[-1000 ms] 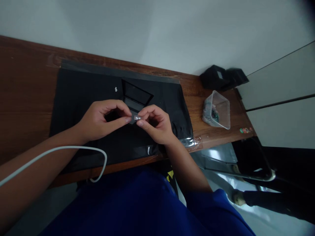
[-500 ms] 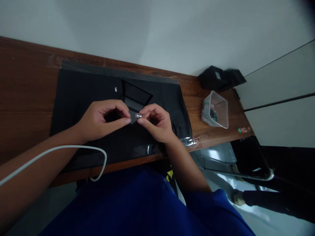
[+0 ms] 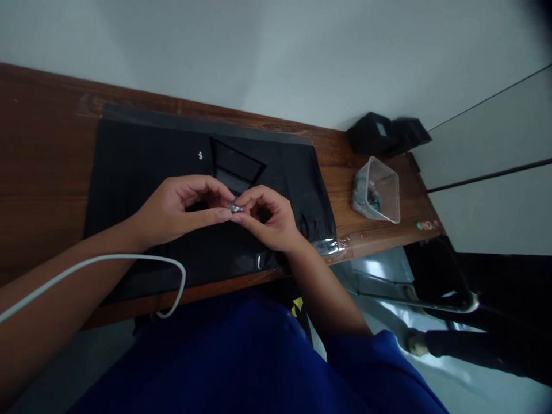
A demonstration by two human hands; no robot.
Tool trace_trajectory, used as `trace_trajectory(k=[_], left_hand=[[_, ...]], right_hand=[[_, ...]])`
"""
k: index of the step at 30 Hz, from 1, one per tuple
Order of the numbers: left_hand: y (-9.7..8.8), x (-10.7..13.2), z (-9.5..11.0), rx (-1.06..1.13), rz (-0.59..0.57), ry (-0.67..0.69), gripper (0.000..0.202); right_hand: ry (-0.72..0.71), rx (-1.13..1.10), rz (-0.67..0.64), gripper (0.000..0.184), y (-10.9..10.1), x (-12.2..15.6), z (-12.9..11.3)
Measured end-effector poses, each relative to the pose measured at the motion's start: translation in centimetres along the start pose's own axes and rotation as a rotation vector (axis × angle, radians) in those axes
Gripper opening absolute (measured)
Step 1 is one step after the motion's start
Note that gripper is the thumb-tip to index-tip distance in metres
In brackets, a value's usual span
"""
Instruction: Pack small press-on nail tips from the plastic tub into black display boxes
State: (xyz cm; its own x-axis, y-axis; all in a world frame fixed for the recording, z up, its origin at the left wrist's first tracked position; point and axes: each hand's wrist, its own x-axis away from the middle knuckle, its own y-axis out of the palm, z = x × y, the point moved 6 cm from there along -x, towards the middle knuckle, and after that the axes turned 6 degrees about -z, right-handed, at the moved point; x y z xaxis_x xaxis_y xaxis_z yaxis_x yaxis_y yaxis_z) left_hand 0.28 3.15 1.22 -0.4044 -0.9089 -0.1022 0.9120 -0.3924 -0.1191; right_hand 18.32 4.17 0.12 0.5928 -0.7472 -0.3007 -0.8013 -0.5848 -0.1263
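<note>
Both hands meet over the middle of a black mat (image 3: 142, 167) on a brown wooden table (image 3: 38, 155). My left hand (image 3: 181, 210) and my right hand (image 3: 265, 218) each pinch a small shiny silvery piece (image 3: 235, 207) between thumb and fingertips; what it is I cannot make out. Just behind the hands a small black open case (image 3: 235, 164) lies on the mat. A tiny white piece (image 3: 199, 155) rests on the mat to the case's left.
A clear plastic tub (image 3: 377, 191) with small parts stands at the table's right end, black boxes (image 3: 386, 134) behind it by the wall. A white cable (image 3: 129, 261) loops over my left forearm. A few small coloured dots (image 3: 425, 225) sit near the right corner.
The two hands have closed in so their fingertips touch around the small shiny piece. The view has shifted slightly.
</note>
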Motion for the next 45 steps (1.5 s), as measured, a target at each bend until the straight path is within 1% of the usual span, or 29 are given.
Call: trace_trajectory(k=[7, 12, 17, 22, 25, 29, 31, 36, 40, 42, 45], left_hand=[[0.1, 0.4, -0.2, -0.047, 0.015, -0.024, 0.016], [0.1, 0.5, 0.2, -0.071, 0.034, 0.004, 0.019], [0.3, 0.3, 0.5, -0.050, 0.017, 0.031, 0.014], [0.2, 0.4, 0.6, -0.039, 0.023, 0.030, 0.013], [0.2, 0.5, 0.4, -0.040, 0.014, 0.032, 0.013], [-0.1, 0.6, 0.3, -0.062, 0.054, 0.015, 0.015], [-0.2, 0.7, 0.4, -0.062, 0.060, 0.005, 0.014], [-0.2, 0.7, 0.9, -0.052, 0.048, 0.022, 0.008], [-0.1, 0.6, 1.2, -0.079, 0.047, 0.050, 0.007], [-0.1, 0.5, 1.2, -0.102, 0.058, 0.025, 0.010], [0.0, 0.6, 1.2, -0.106, 0.056, 0.002, 0.011]], right_hand=[[0.022, 0.189, -0.015, 0.037, -0.1, 0.1, -0.4], [0.009, 0.206, 0.012, 0.037, -0.2, 0.2, -0.5], [-0.030, 0.204, 0.032, 0.033, -0.3, 0.2, -0.8], [-0.012, 0.232, 0.027, 0.033, -0.2, 0.2, -0.7], [-0.030, 0.241, 0.022, 0.030, -0.1, 0.3, -0.7], [-0.077, 0.241, 0.043, 0.025, -0.1, 0.4, -0.8], [-0.074, 0.258, 0.044, 0.026, -0.2, 0.5, -0.7], [-0.053, 0.321, 0.015, 0.032, -0.1, 0.5, -0.2], [-0.038, 0.381, -0.064, 0.021, 0.6, 0.4, -0.1], [0.000, 0.405, -0.106, 0.019, 0.9, 0.4, 0.2], [0.040, 0.405, -0.103, 0.027, 1.0, 0.5, 0.6]])
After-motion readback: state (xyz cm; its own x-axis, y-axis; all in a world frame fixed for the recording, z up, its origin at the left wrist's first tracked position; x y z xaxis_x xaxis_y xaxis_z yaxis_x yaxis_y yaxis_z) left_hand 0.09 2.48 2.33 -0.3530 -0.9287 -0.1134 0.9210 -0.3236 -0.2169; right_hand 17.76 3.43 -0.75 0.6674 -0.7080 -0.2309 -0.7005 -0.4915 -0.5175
